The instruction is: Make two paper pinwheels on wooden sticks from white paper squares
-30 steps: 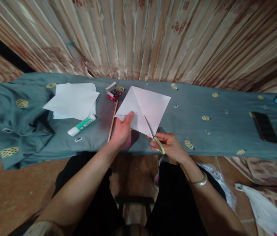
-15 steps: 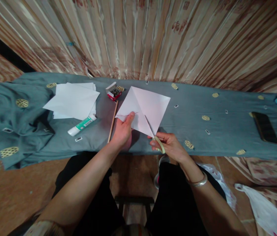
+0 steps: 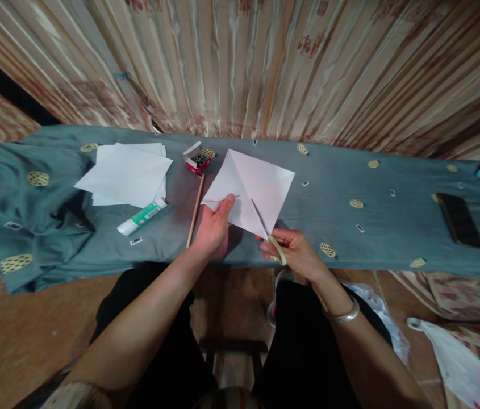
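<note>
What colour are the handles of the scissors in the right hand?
Pale yellow-green, seen in the head view where the scissors sit in the right hand.

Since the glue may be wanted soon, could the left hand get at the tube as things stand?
Probably yes: the glue tube lies just left of the left hand, only a wooden stick between, though that hand holds the paper.

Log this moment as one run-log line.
left hand: holds paper square | right hand: scissors cutting into paper | glue tube, stick: beside
</note>
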`<state>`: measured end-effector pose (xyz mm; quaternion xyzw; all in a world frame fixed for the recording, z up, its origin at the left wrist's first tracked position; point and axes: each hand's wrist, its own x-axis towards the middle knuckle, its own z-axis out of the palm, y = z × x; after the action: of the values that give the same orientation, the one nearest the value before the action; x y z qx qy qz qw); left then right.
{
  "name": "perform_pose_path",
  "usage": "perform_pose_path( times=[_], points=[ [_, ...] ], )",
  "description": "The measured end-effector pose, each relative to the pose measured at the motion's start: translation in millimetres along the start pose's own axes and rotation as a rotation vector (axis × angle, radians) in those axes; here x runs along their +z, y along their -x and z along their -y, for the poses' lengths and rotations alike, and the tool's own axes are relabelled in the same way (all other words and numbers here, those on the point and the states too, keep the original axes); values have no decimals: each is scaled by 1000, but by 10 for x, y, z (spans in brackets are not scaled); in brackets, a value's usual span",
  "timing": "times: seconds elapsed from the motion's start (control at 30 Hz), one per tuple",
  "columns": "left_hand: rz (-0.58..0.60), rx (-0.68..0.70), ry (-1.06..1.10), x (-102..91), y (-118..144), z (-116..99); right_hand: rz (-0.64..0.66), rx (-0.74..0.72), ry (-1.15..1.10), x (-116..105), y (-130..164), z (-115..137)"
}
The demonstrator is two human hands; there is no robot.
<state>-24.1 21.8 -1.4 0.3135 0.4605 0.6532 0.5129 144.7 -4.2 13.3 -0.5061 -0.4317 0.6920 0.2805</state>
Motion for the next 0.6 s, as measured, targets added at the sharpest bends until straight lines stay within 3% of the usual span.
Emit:
perform_pose_path(
  times=[0.6],
  points=[
    [-54,-45,14,73,34,-99,-5,16,-31,-9,8,-8]
  ],
)
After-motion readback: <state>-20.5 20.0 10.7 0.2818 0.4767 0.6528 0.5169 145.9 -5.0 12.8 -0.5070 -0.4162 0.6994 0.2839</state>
